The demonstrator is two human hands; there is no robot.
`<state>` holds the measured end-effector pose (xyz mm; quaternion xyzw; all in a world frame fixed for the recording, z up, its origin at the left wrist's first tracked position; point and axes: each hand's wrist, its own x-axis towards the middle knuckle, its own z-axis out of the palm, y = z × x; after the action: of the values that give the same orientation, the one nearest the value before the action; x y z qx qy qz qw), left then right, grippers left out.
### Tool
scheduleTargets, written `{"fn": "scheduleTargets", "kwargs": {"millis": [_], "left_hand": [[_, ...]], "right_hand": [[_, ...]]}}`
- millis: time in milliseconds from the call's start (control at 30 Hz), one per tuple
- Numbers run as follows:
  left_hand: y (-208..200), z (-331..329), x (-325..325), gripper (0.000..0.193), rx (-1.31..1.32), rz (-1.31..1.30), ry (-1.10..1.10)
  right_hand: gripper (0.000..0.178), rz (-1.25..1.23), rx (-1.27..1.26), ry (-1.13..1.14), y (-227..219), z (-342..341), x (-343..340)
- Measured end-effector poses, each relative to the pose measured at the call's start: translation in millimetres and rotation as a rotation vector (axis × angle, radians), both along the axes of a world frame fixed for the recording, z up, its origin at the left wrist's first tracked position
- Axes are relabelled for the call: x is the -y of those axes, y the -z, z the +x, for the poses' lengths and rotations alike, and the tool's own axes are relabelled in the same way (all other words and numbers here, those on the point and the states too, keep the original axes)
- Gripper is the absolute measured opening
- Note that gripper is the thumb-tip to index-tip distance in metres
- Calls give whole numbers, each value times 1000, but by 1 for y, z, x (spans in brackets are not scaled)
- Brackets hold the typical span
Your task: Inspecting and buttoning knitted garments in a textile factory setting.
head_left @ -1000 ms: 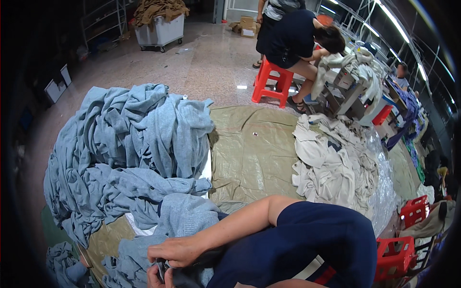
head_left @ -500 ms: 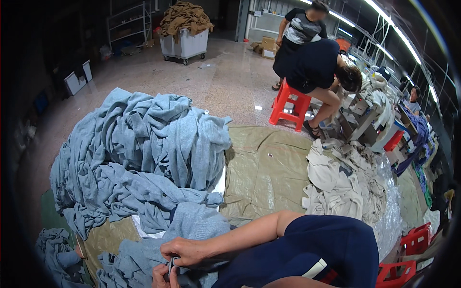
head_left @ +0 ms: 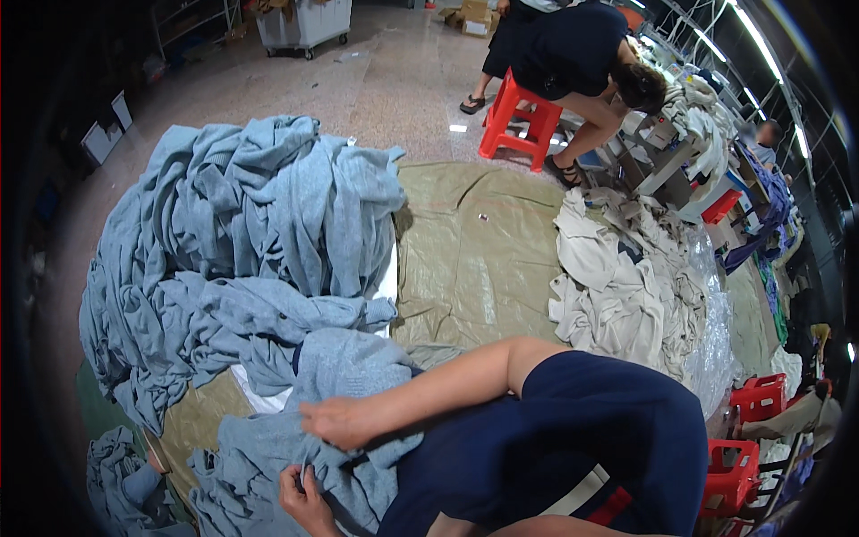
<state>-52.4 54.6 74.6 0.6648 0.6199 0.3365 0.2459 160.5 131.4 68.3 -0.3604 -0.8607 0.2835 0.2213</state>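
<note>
A light blue-grey knit garment (head_left: 358, 362) lies bunched across my lap and the things before me. My right hand (head_left: 340, 422), reaching across from the right, is closed on its cloth with the fingers curled under. Below it, at the lower edge, my left hand (head_left: 304, 497) has thumb and finger at a fold of the same cloth and appears to pinch it. The hold of the left fingers is partly hidden. A big heap of similar blue-grey knit garments (head_left: 259, 215) rises just beyond my hands.
An olive-brown sheet (head_left: 474, 251) covers the floor ahead. Cream garments (head_left: 626, 277) lie heaped right, beside clear plastic (head_left: 711, 313). A person sits bent over on a red stool (head_left: 519, 121). Another red stool (head_left: 729, 479) stands near right. A white wheeled bin (head_left: 304, 25) is far back.
My hands have moved apart: the right lies flatter over the cloth, the left sits lower. The fold between them has opened out. The whole view has tipped downward.
</note>
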Motion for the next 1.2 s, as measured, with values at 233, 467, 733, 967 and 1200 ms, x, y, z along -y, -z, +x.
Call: {"fn": "scheduleTargets", "kwargs": {"millis": [233, 467, 733, 967, 1200], "left_hand": [[-12, -62, 39, 20, 104, -58, -190], [-37, -32, 31, 15, 780, -159, -329], [-48, -24, 37, 18, 1590, -198, -267], [-54, -4, 23, 14, 1352, -188, -330], [-88, 61, 18, 11, 965, -209, -154]], "right_hand": [[17, -80, 650, -187, -46, 28, -25], [19, 9, 289, 30, -60, 82, -43], [19, -234, 227, 80, -72, 87, -21], [16, 71, -169, 54, -91, 71, -9], [19, 590, -504, -338, -87, 21, 10]]}}
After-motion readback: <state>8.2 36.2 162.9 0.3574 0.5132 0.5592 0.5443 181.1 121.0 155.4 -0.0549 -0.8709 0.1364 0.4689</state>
